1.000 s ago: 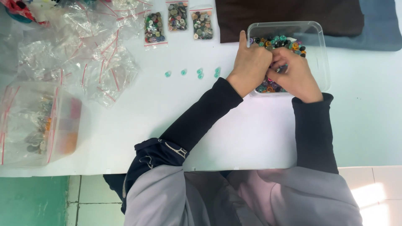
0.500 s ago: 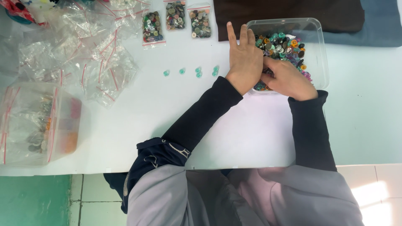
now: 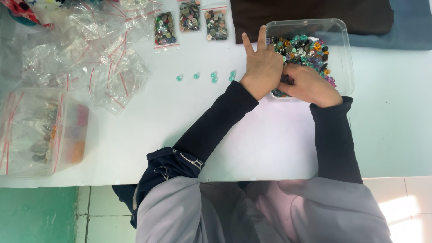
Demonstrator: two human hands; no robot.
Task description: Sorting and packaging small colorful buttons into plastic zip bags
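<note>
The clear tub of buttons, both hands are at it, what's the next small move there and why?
Probably lift one more teal button out of the clear tub with the right hand and set it at the end of the row of teal buttons on the white table. The left hand rests at the tub's rim, two fingers raised, and the right hand's fingers are down among the mixed buttons.

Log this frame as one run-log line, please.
left hand: at tub edge, two fingers raised | right hand: in clear tub, among mixed buttons | teal buttons: row on table
</note>
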